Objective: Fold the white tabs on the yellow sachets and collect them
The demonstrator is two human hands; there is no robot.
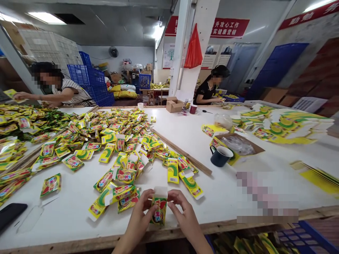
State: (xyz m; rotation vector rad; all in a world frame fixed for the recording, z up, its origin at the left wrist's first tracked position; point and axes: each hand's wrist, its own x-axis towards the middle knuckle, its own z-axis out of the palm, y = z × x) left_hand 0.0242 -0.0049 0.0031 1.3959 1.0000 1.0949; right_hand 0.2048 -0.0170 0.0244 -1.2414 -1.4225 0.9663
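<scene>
Both my hands hold one small yellow, green and red packet (159, 208) with a white top flap, just above the near edge of the white table (227, 192). My left hand (140, 217) pinches its left side, fingers curled. My right hand (182, 211) pinches its right side near the flap. Just beyond my hands lies a spread of several similar yellow packets (124, 148), some with open white flaps.
A dark mug (220, 156) and a cardboard tray (238, 145) sit right of a long wooden strip (182, 152). A black phone (10, 214) lies at the near left. Stacks of yellow cards (280, 125) lie far right. Two other people work at the far side.
</scene>
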